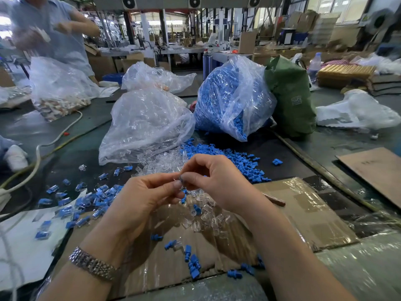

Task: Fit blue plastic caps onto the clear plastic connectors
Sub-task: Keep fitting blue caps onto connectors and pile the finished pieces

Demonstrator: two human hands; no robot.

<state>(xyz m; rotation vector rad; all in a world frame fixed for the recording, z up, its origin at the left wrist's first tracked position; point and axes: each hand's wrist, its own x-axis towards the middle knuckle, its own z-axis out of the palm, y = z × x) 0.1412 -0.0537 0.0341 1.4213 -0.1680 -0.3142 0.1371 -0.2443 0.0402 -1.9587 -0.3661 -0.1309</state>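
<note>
My left hand (147, 192) and my right hand (214, 179) meet fingertip to fingertip above the cardboard, pinching one small clear connector (181, 181) between them. A blue cap (184, 197) shows just under my left fingers; whether it is joined to the connector I cannot tell. Loose clear connectors (206, 216) lie heaped below my hands, and loose blue caps (192, 260) are scattered nearer to me. A big pile of blue caps (238, 161) spreads behind my right hand. Assembled blue-and-clear pieces (86, 203) lie to the left.
A clear bag of connectors (147, 122) and a clear bag of blue caps (230, 98) stand behind the piles, with a green bag (290, 94) to their right. Taped cardboard (303, 213) covers the table. White cables (36, 157) run at left. Another person (52, 29) works at far left.
</note>
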